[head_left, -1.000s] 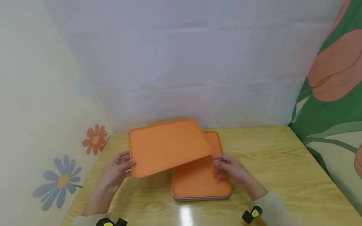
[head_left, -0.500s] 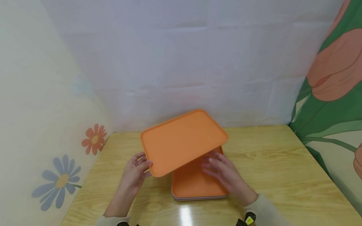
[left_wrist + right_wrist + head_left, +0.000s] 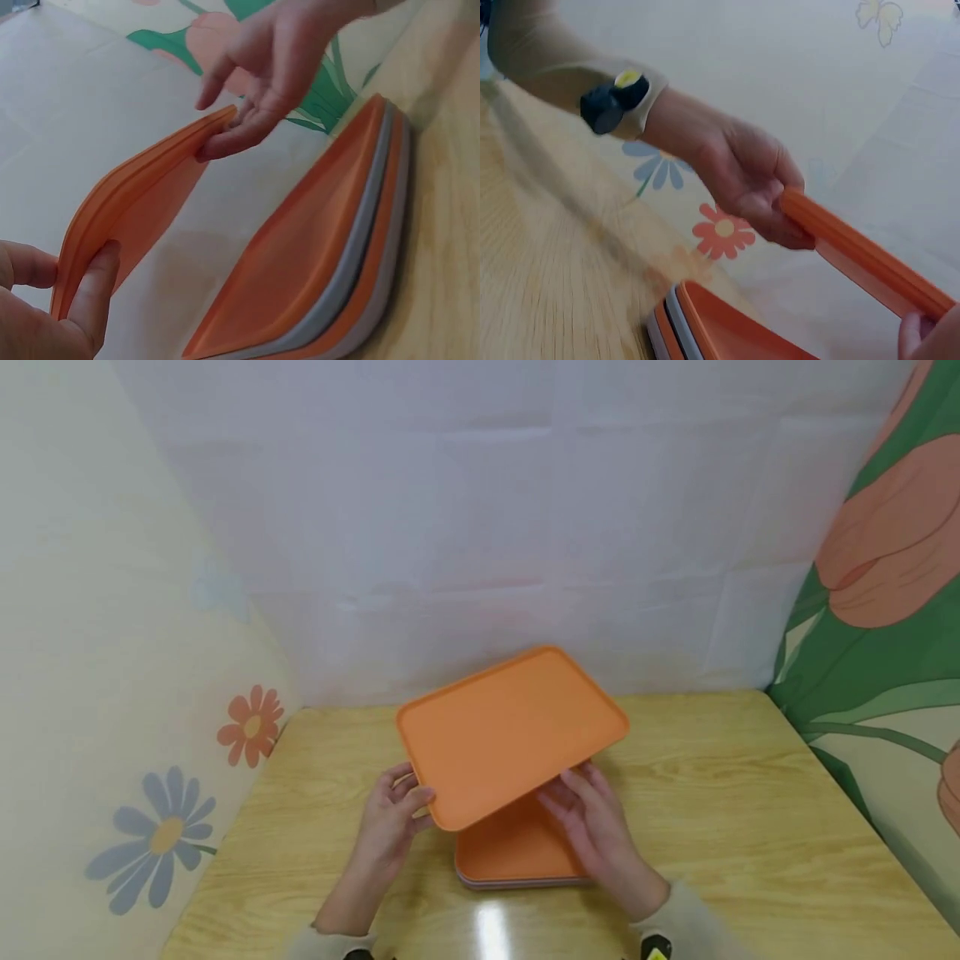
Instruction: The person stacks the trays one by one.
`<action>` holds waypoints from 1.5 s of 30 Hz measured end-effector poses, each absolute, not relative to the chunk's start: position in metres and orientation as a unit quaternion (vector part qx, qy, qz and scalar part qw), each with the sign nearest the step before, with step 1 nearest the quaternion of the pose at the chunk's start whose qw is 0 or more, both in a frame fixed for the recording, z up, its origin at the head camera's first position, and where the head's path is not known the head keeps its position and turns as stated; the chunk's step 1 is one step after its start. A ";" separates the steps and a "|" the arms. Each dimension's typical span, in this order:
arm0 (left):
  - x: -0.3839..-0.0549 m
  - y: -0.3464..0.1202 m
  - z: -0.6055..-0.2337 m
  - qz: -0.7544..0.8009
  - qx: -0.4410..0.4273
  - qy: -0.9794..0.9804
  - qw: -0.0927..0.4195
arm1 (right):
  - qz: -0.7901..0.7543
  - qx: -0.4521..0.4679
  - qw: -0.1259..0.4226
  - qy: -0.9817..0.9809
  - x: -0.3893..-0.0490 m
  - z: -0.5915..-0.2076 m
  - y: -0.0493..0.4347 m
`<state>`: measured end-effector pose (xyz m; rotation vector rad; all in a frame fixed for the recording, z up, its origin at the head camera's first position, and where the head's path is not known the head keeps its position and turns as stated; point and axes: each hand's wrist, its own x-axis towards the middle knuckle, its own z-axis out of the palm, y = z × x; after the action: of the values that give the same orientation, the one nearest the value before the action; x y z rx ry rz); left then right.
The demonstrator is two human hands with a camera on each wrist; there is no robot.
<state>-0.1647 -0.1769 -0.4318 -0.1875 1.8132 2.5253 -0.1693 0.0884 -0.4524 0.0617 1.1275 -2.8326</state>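
An orange rectangular tray with a low rim is held tilted above the table. My left hand grips its near left corner, thumb on top and fingers underneath, as the left wrist view also shows. My right hand is at the tray's near long edge, fairly straight fingers touching the underside; in the left wrist view one digit of the right hand stands off the rim. Below lies a stack of several trays, orange and greyish in turn, with an orange tray on top, partly hidden by the held one.
The stack stands on a wood-grain table, near its front. A white sheet hangs behind the table. Walls painted with flowers flank it, a blue flower on the left and a large pink flower on the right.
The held tray and my left hand have moved to the right, further over the stack. My right hand has shifted left, from the stack's right side to the held tray's near edge.
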 end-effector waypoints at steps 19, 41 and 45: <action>-0.157 -0.146 -0.450 0.774 -0.014 0.632 -0.033 | -0.914 0.111 -0.011 0.389 -0.176 -0.449 0.084; -0.171 -0.190 -0.444 0.712 -0.013 0.697 0.084 | -0.863 0.102 0.055 0.491 -0.191 -0.455 0.133; -0.180 -0.205 -0.436 0.678 0.017 0.725 0.118 | -0.854 0.087 0.089 0.505 -0.192 -0.457 0.145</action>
<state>-0.1804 -0.2050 -0.4359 0.0485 2.1209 1.9842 -0.1925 0.1446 -0.4568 0.2600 1.5013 -2.5409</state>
